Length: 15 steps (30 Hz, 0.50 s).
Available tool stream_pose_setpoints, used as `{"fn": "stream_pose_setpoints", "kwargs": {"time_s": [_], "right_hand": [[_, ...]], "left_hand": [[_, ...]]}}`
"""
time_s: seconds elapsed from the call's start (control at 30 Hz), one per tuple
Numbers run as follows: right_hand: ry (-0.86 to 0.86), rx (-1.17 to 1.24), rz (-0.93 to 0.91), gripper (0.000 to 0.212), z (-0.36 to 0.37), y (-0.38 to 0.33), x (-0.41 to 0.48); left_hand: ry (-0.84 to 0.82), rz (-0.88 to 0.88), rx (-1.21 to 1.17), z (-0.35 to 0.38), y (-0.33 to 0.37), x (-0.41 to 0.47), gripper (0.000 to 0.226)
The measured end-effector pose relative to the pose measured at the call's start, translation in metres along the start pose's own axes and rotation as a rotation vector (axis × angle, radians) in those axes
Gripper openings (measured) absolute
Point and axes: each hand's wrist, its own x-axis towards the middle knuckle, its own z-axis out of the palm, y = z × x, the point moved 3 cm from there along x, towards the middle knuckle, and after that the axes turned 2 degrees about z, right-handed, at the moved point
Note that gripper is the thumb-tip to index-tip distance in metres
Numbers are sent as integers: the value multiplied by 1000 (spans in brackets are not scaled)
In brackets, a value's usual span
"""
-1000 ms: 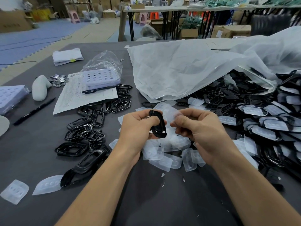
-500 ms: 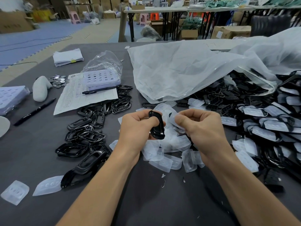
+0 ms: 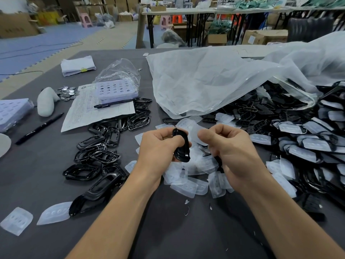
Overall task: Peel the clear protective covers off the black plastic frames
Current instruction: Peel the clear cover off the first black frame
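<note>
One glossy black plastic frame (image 3: 180, 146), edge-on, sits tight in the left hand (image 3: 158, 146), fingers curled round it, just in front of the big translucent plastic bag (image 3: 205, 81). The right hand (image 3: 231, 148) pinches one clear moulded cover (image 3: 193, 134) beside that frame, thumb against forefinger. Two black pens (image 3: 40, 128) lie left of the bag; the heaped black frames (image 3: 97, 156) and loose covers (image 3: 184, 186) defy counting.

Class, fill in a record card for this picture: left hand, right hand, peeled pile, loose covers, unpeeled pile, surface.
Left hand: grips a black oval plastic frame.
Right hand: pinches a clear plastic cover beside that frame.
Peeled pile: bare black plastic frames, left of the hands.
Loose covers: clear plastic covers heaped below the hands.
Unpeeled pile: covered black frames on the right, by a translucent white plastic bag.
Surface: dark grey table.
</note>
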Motion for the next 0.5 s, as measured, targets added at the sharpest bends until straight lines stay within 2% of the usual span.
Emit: {"fn": "stream_pose_setpoints", "kwargs": {"time_s": [0.23, 0.37, 0.5], "right_hand": [[-45, 83, 46, 37, 1, -1, 0], [-11, 68, 57, 38, -2, 2, 1], [-5, 76, 72, 24, -4, 2, 1]], "left_hand": [[1, -8, -4, 1, -1, 0, 24], [-2, -11, -2, 1, -1, 0, 23], [-5, -8, 4, 1, -1, 1, 22]]}}
